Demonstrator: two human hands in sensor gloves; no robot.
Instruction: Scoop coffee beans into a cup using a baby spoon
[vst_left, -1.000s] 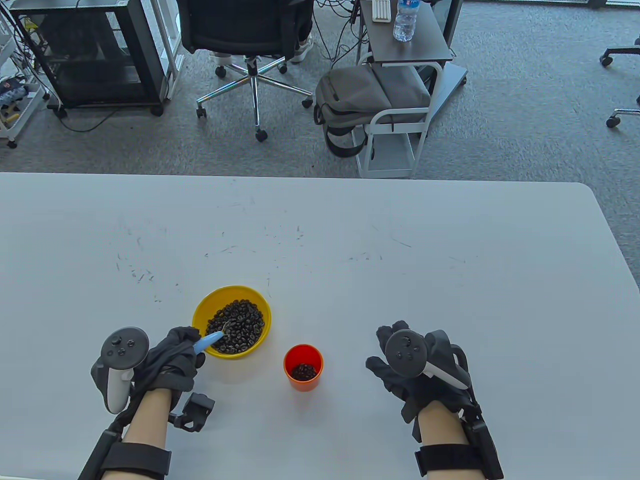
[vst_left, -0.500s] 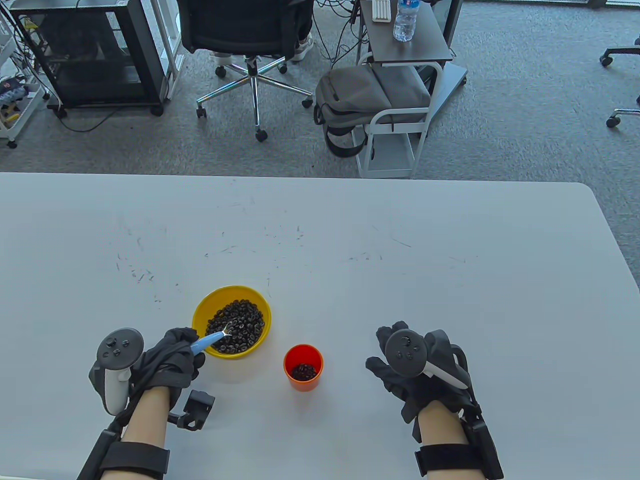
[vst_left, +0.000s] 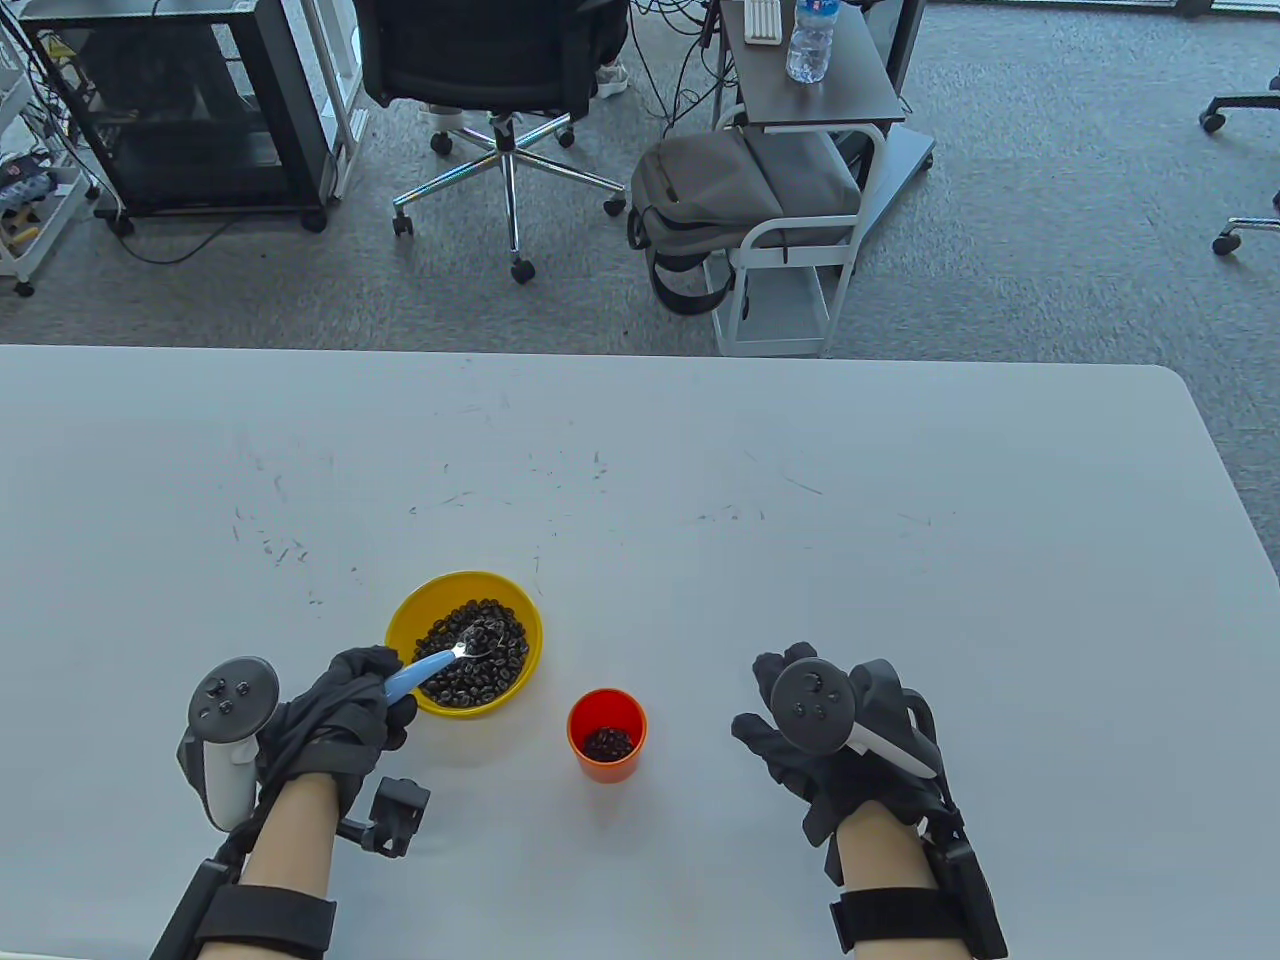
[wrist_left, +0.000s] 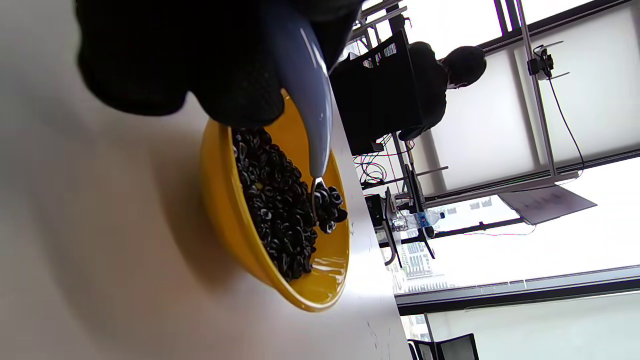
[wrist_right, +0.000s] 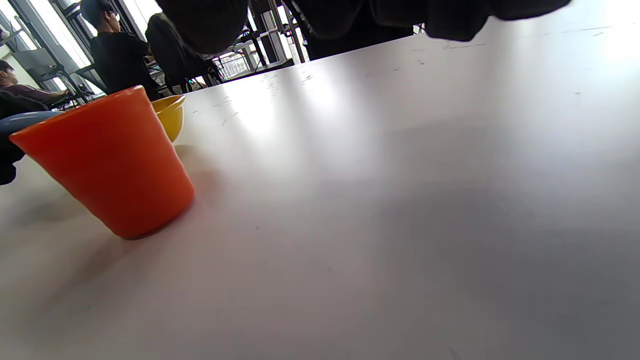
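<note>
A yellow bowl (vst_left: 407, 607) of dark coffee beans (vst_left: 490, 668) sits on the white table. An orange cup (vst_left: 606, 767) with some beans at its bottom stands right of it, and shows in the right wrist view (wrist_right: 107, 160). My left hand (vst_left: 345, 710) grips the blue handle of a baby spoon (vst_left: 425, 672). The spoon's metal bowl carries beans just above the pile, as the left wrist view shows (wrist_left: 327, 205). My right hand (vst_left: 830, 735) rests flat on the table right of the cup, holding nothing.
The yellow bowl (wrist_left: 225, 220) fills the left wrist view. Beyond the table's far edge stand an office chair (vst_left: 490, 70), a grey backpack (vst_left: 740, 190) on a white cart, and a black cabinet (vst_left: 180, 110).
The spoon tip has moved up and away through the beans and now carries a load. The left hand has shifted slightly. The right hand has not moved.
</note>
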